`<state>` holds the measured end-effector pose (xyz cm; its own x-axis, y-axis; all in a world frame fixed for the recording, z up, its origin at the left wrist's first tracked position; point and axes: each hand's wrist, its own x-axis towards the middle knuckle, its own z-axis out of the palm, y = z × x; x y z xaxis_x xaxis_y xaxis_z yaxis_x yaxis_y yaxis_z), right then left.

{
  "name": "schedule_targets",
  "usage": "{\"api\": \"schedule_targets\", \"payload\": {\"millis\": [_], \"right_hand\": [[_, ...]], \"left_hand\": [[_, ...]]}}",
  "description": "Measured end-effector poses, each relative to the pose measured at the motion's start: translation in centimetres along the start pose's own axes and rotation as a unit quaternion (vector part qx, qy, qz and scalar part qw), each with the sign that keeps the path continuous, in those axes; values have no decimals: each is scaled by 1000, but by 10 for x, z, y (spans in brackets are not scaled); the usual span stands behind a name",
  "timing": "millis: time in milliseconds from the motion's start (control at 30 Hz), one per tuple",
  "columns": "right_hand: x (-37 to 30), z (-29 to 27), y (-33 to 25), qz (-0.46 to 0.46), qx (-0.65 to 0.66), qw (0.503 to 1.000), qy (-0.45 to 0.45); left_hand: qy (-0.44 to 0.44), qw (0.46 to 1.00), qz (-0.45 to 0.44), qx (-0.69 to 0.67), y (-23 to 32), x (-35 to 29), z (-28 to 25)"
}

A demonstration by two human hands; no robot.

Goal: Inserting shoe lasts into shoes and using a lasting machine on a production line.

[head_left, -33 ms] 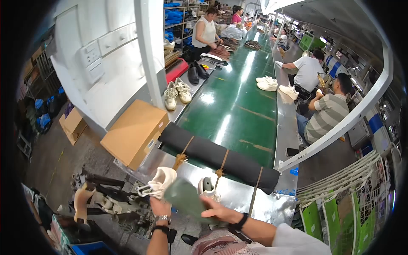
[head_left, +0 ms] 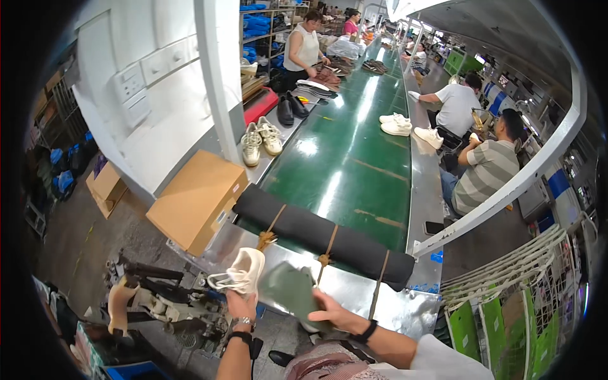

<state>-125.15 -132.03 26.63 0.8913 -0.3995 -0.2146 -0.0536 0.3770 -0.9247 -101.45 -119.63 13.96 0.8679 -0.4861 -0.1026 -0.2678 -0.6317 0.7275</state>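
In the lower middle of the frame, the left hand [head_left: 240, 306] is closed around the lower end of a cream shoe [head_left: 247, 269], and the right hand [head_left: 334, 313] appears to grip the right edge of a dark green piece [head_left: 286, 288]. About progress: the shoe looks already sewn into its full form, but its laces [head_left: 220, 280] hang loose at the left and are not yet tied. Both things are in the hands, not set down on the metal bench [head_left: 408, 307]. The shoe is tilted, with its opening visible, and its surface is pale and clean-looking. The green piece seems flat and plain, but it is blurred, so I cannot tell if it touches the shoe.
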Motion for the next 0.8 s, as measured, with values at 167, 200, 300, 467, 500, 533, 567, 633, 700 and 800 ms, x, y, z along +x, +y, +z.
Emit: {"api": "schedule_targets", "payload": {"millis": [167, 200, 300, 467, 500, 533, 567, 633, 700, 800], "right_hand": [[-50, -120, 92, -21, -323, 874, 362], [-64, -138, 115, -1, -451, 784, 426], [-94, -173, 149, 76, -543, 721, 423], [-96, -170, 129, 25, -602, 698, 388], [-92, -164, 122, -1, -570, 710, 413], [-89, -158, 115, -24, -536, 719, 442], [-83, -149, 103, -27, -541, 725, 425], [-63, -130, 82, 2, -414, 802, 431], [-42, -119, 82, 15, -146, 923, 355], [6, -38, 59, 57, 99, 986, 118]], "left_hand": [[40, 995, 58, 70, -3, -7, 52], [99, 991, 67, 63, 11, -23, 62], [-47, 992, 115, 12, 74, -74, 87], [-43, 998, 48, -1, 104, -68, 133], [-14, 998, 63, -2, 93, -67, 137], [-4, 999, 44, -2, 90, -69, 134], [-35, 999, 14, -30, 89, -68, 125], [-50, 997, -24, -59, 82, -74, 97], [-162, 932, -108, -306, 79, -89, 71], [-163, 808, -132, -551, 60, -113, 31]]}}
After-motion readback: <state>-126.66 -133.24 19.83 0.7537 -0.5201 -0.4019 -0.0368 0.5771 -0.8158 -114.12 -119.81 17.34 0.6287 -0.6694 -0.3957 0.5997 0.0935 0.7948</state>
